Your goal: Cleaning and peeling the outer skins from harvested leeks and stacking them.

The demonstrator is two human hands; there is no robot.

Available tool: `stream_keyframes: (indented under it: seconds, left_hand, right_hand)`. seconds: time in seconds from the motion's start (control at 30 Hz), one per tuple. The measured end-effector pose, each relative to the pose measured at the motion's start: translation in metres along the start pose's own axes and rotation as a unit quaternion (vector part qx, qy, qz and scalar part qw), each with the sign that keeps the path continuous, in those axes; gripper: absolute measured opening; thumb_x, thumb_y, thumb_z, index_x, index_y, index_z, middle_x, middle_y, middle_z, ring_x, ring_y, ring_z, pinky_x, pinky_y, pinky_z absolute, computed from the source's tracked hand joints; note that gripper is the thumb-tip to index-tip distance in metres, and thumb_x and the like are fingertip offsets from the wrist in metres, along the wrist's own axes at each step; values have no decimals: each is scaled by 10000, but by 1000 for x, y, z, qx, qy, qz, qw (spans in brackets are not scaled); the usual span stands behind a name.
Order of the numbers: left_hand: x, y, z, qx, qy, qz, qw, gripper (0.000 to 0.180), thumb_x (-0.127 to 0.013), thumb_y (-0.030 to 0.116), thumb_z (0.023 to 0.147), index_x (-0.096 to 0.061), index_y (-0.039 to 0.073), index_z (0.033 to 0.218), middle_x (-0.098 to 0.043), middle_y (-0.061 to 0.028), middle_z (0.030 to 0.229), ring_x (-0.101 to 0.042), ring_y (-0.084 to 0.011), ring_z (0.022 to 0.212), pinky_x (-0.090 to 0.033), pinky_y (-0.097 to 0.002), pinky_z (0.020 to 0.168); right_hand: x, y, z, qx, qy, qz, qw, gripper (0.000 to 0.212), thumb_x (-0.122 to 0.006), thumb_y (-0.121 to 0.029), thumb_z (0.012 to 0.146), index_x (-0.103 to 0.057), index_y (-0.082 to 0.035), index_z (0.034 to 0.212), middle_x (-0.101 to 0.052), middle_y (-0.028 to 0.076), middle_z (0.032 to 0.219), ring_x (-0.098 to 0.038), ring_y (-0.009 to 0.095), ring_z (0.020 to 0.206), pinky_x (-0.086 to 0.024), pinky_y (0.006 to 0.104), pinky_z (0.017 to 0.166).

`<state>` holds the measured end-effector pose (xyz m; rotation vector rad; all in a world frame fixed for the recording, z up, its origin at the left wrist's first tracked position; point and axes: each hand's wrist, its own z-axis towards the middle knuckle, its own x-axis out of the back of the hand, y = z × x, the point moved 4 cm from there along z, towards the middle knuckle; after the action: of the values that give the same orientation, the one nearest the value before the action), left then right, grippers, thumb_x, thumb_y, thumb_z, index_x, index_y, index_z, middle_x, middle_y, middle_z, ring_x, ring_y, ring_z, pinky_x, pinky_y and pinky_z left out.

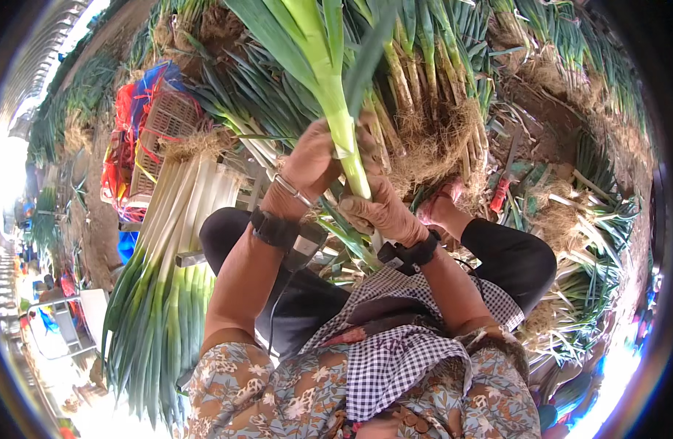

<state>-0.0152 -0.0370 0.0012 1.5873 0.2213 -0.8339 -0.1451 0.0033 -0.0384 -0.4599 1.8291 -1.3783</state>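
A large leek [341, 129] stands nearly upright in front of me, its broad green leaves fanning out at the top and its pale stalk pointing down toward my lap. My left hand [311, 162] is closed around the stalk from the left. Lower down, my right hand [386, 210] grips the same leek from the right, thumb and fingers against the white part. The leek's root end is partly hidden by the right hand. Both wrists wear black bands, and a bracelet circles the left one.
Stacked leeks with white stalks [177, 212] lie at my left, beside a wicker basket [161, 132] with red netting. Rooted leeks [435, 95] stand bundled ahead. A red-handled tool [499, 194] lies at the right, near another leek pile [567, 219].
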Motion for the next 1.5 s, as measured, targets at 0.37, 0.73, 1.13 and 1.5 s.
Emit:
stream_keyframes:
  seconds: [0.37,0.73,1.13,1.5]
  left_hand:
    - [27,22,-1,-100,264,430,857,375,-570,279,931,-570,-9,1172,-618,-206,1122,-638,-302,1000,-508,-388,911]
    - [21,53,-18,-240,152,-7,959,266,-498,276,993,-508,40,1115,-590,-99,947,-606,-203,880,-477,-476,974]
    - [20,31,-11,-214,203,-54,954,354,-475,361,992,-493,50,1160,-553,-66,916,-574,-211,878,-488,-439,944]
    - [31,74,-4,-226,12,-120,967,481,-425,452,989,-576,9,1103,-374,23,616,-326,-97,553,-279,-234,505]
  right_hand:
    - [-5,-24,9,124,152,-247,949,291,-737,-202,850,-615,28,980,-604,31,667,-484,52,616,-450,290,548]
    - [-21,-59,22,222,196,-473,830,300,-683,-236,856,-604,23,984,-618,173,900,-624,351,814,-495,422,702]
    - [-4,-47,40,220,250,-507,795,133,-667,-104,796,-609,-8,869,-642,126,814,-643,319,746,-508,397,644]
    - [20,3,23,96,147,428,887,196,-543,-155,939,-571,11,1042,-634,104,972,-620,222,955,-490,344,848]
